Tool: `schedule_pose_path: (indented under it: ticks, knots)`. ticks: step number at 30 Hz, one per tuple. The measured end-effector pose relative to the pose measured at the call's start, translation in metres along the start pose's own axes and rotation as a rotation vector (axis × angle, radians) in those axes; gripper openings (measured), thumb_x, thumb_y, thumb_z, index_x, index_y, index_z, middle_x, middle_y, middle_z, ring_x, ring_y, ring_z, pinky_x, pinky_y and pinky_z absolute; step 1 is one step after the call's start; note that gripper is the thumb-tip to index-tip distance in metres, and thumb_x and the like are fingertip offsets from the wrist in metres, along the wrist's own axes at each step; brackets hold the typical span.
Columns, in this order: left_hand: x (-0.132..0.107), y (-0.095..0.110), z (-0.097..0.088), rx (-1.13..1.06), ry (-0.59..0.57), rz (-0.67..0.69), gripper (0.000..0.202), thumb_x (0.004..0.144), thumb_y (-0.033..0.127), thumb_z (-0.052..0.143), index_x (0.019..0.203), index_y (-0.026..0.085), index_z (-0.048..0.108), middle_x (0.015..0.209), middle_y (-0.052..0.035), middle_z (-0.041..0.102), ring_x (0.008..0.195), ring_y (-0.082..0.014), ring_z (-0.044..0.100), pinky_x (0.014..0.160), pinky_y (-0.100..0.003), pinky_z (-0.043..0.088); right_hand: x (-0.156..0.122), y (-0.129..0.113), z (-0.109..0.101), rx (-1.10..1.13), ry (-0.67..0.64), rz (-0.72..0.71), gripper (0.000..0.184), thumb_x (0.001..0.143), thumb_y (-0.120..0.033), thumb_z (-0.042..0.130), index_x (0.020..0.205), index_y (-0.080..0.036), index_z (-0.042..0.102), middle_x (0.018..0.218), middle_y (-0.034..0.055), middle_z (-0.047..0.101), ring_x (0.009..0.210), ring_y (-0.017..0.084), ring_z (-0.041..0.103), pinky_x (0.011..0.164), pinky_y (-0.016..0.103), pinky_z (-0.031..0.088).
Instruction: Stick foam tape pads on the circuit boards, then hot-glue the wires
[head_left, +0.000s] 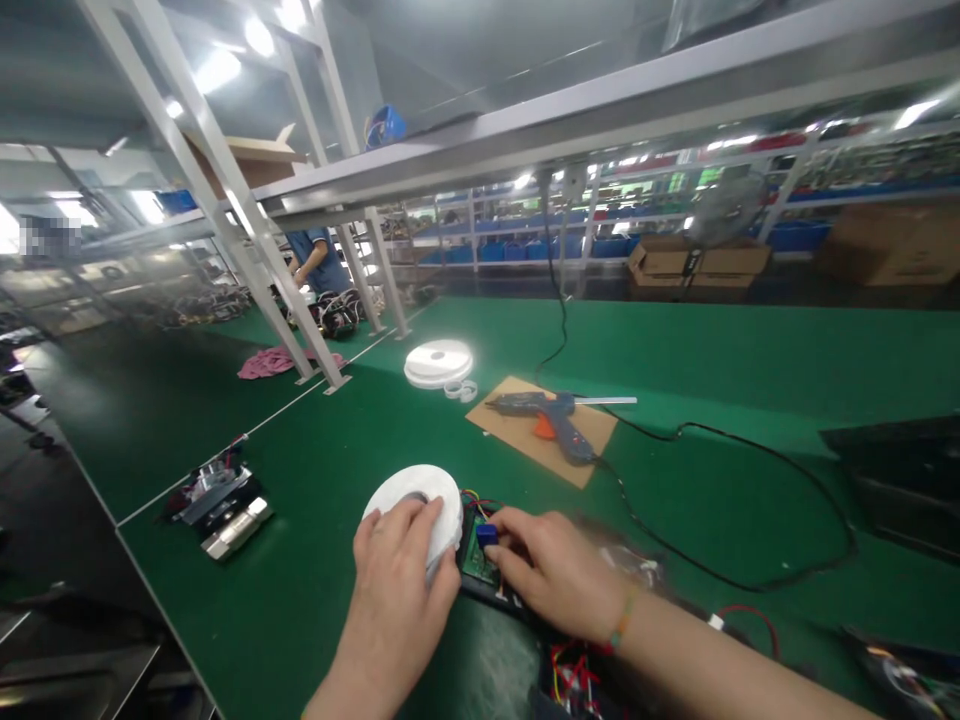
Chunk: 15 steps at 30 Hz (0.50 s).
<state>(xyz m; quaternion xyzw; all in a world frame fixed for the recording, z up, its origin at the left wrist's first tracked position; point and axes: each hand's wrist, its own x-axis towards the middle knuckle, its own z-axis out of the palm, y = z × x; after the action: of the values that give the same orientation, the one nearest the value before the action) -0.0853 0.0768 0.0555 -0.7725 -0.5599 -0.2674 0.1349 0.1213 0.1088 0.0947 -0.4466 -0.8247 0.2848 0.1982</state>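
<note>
My left hand (401,575) is closed over a thick white roll (381,487), its fingers at the grey core and the thumb along the side. Beside the roll lies a green circuit board (474,560) in a black housing, with thin coloured wires at its far end. Thumb and fingertips of my right hand (555,565) pinch a small blue block-shaped component (487,535) at the board. Whether that component is fixed to the board cannot be seen. The right hand covers part of the housing.
A glue gun (555,408) rests on cardboard (517,445), its black cable (720,575) looping right. White discs (439,362) lie farther back. A metal-fitted assembly (225,505) is at left. Red and yellow wires (574,680) are near the front. Shelf posts (300,310) stand behind; a person (319,262) is beyond.
</note>
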Motion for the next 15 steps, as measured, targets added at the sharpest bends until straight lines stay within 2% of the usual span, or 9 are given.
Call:
schedule_pose_path:
  ticks: [5, 15]
  knots:
    - [0.004, 0.011, 0.004, 0.066, -0.022, 0.024, 0.04, 0.089, 0.02, 0.049, 0.128, 0.019, 0.057, 0.12, -0.0109, 0.064, 0.113, -0.0268, 0.061, 0.104, -0.056, 0.037, 0.0, 0.002, 0.001, 0.013, 0.011, 0.003, 0.013, 0.092, -0.018, 0.054, 0.095, -0.018, 0.066, 0.072, 0.0002, 0.07, 0.062, 0.015, 0.063, 0.058, 0.023, 0.039]
    - [0.008, 0.015, 0.004, 0.04, -0.034, 0.022, 0.039, 0.089, 0.021, 0.05, 0.127, 0.02, 0.058, 0.121, -0.0121, 0.064, 0.112, -0.0265, 0.06, 0.105, -0.054, 0.036, -0.001, 0.003, 0.002, -0.007, 0.032, 0.021, 0.012, 0.092, -0.018, 0.054, 0.093, -0.018, 0.065, 0.071, 0.0, 0.071, 0.062, 0.015, 0.063, 0.057, 0.024, 0.037]
